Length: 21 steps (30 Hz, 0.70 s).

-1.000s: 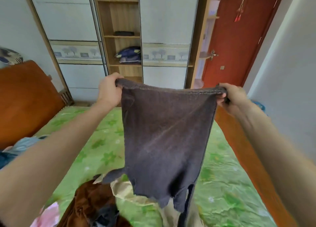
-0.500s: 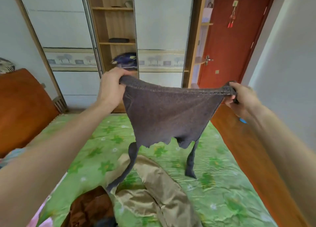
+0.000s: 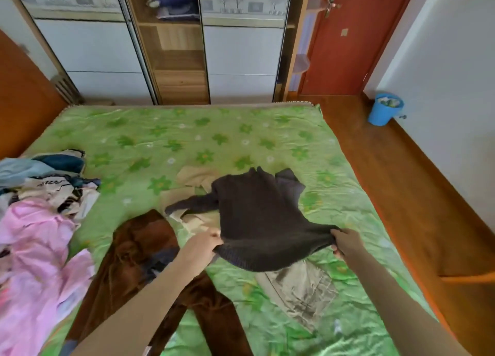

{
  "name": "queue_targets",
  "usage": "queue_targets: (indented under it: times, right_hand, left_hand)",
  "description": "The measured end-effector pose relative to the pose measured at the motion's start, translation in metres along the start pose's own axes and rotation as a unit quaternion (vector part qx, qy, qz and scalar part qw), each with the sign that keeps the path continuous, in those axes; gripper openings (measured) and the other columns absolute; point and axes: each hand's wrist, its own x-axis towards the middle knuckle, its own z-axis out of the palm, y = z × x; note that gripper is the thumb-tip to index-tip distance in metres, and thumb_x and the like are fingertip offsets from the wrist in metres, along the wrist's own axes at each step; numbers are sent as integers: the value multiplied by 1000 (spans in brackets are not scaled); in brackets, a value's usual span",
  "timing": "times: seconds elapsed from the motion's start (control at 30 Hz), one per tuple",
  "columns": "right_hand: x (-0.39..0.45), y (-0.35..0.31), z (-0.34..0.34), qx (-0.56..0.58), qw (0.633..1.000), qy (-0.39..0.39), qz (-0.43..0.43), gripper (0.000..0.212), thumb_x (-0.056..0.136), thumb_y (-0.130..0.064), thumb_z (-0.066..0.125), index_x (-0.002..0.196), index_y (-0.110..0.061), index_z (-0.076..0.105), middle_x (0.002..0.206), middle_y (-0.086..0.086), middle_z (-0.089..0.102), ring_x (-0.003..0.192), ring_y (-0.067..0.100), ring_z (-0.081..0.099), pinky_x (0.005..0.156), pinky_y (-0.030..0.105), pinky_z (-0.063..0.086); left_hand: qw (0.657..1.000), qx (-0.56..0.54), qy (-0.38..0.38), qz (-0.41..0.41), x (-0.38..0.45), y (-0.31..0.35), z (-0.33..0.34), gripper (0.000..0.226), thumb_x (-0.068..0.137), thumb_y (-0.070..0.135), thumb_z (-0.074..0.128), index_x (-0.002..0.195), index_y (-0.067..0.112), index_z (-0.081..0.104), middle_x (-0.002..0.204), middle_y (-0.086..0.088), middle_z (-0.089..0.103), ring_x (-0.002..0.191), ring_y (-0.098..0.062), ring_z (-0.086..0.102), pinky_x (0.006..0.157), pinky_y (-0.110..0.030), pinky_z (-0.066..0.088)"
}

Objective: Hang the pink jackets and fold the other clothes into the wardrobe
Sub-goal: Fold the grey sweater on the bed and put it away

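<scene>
Hands pinch the near hem of the dark grey sweater (image 3: 257,216), one at each corner: the left hand (image 3: 206,241) is clenched on the left corner, the right hand (image 3: 344,241) on the right. Held that way, the hem stays stretched between the two grips while the body of the sweater runs away from them across the green bedspread (image 3: 214,130) — a sensible hold for laying a knit out flat, probably ahead of folding it. Beyond the left grip one sleeve trails out sideways over the beige garment (image 3: 302,286), which the sweater partly covers. Outside the left grip lies a brown velvety garment (image 3: 144,251), and further that way a heap with a pink jacket (image 3: 34,248), not yet hung. Straight ahead, well past the grips, stands the wardrobe (image 3: 176,60), its middle shelves open. Writing — a pale garment in the heap carries dark lettering, too blurred to read.
</scene>
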Motion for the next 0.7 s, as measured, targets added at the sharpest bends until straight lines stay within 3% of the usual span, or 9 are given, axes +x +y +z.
queue_targets:
  times: [0.07,0.13,0.27,0.43,0.5,0.57,0.7]
  right_hand:
    - [-4,27,6,-28,1000,8,10,21,103,-2,53,83,4,56,57,10,43,28,16,39,33,17,27]
    - [-10,52,8,-92,995,30,-2,25,104,-7,54,81,3,55,61,13,46,44,23,48,44,27,32]
    - [-20,107,1,-187,980,62,-19,21,103,-10,51,84,-2,47,69,11,45,67,27,47,57,35,30]
    - [-19,157,-6,-263,964,13,26,21,96,-4,60,77,-4,50,60,12,52,60,27,53,58,35,37]
    - [-17,160,-6,-240,969,-14,65,8,97,-3,61,92,-2,54,72,21,67,64,31,65,56,33,48]
    - [-10,160,-2,-219,973,-13,70,8,99,-6,60,105,-2,56,87,23,74,68,31,69,57,28,55]
    - [11,149,14,-213,977,1,17,7,97,-16,63,100,-12,58,82,10,77,67,31,74,76,43,57]
  left_hand:
    - [1000,30,6,-2,-10,-3,31,34,100,8,61,132,15,72,138,-5,54,123,-23,57,91,-24,39]
    - [998,55,-1,4,-18,-5,55,36,98,8,64,132,18,71,137,-2,56,127,-24,53,99,-33,43]
    - [992,81,-85,48,-33,1,99,30,96,9,63,125,18,63,122,-2,60,116,-25,57,91,-36,45]
    - [984,64,-149,75,-41,8,145,28,99,21,63,127,18,58,124,-3,59,114,-26,57,89,-36,43]
    - [985,40,-152,69,-36,9,153,32,100,27,63,130,19,58,125,-1,59,115,-23,58,89,-34,43]
    - [989,23,-139,52,-28,6,155,33,101,31,62,132,20,58,126,0,59,116,-22,59,91,-34,44]
    - [996,3,-93,10,1,-4,148,34,103,35,59,133,19,59,125,-1,60,113,-23,62,90,-34,47]
